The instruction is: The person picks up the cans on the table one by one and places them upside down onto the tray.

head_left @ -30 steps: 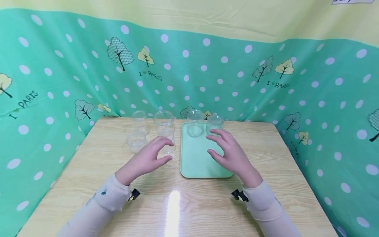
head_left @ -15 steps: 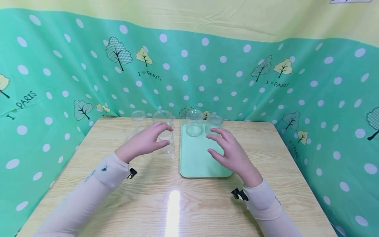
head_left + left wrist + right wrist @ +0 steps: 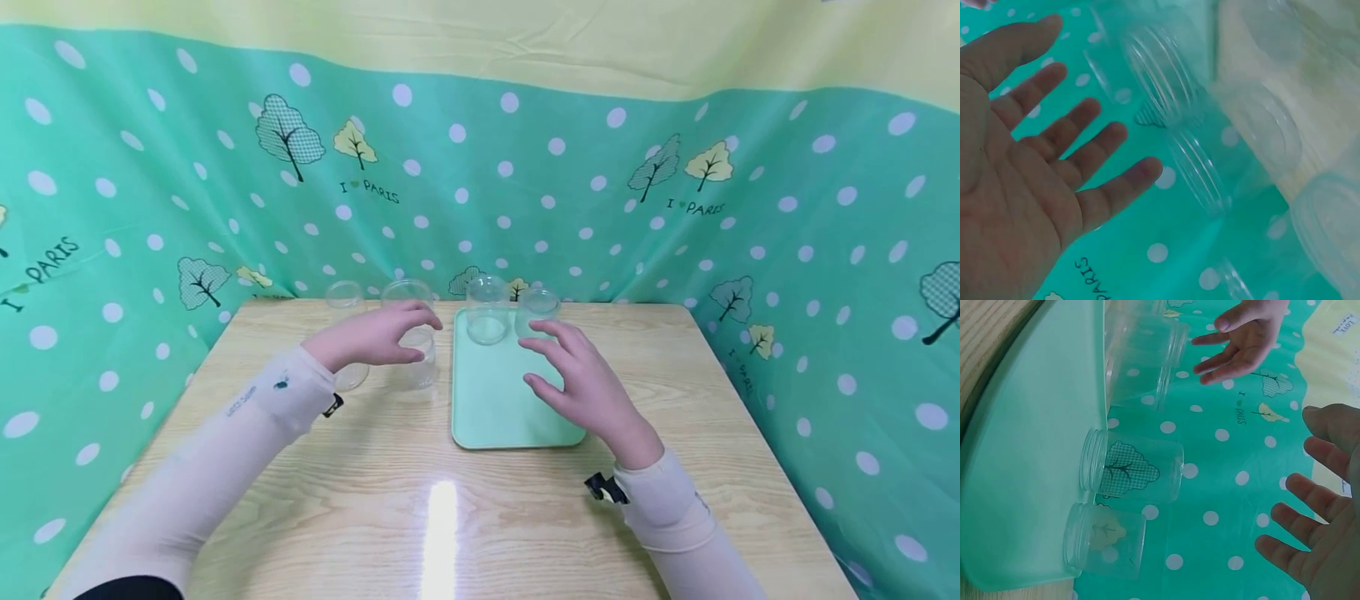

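My left hand hovers over a group of clear plastic jars at the tray's left, fingers loosely spread. In the left wrist view its palm faces a ribbed jar without touching. One jar stands just below the fingertips; another jar is partly hidden by the wrist. Over the green tray hangs my right hand, fingers relaxed and holding nothing. Near the tray's back edge stand a taller jar and a shorter jar, their threaded ends against the tray.
Behind the left hand, two further clear jars stand by the back edge, a narrow jar and a wider jar. A polka-dot curtain closes off the back and sides of the wooden table.
My left hand has moved forward and up over the left jars, its forearm swinging in. The right hand keeps nearly the same place. The view has shifted slightly.
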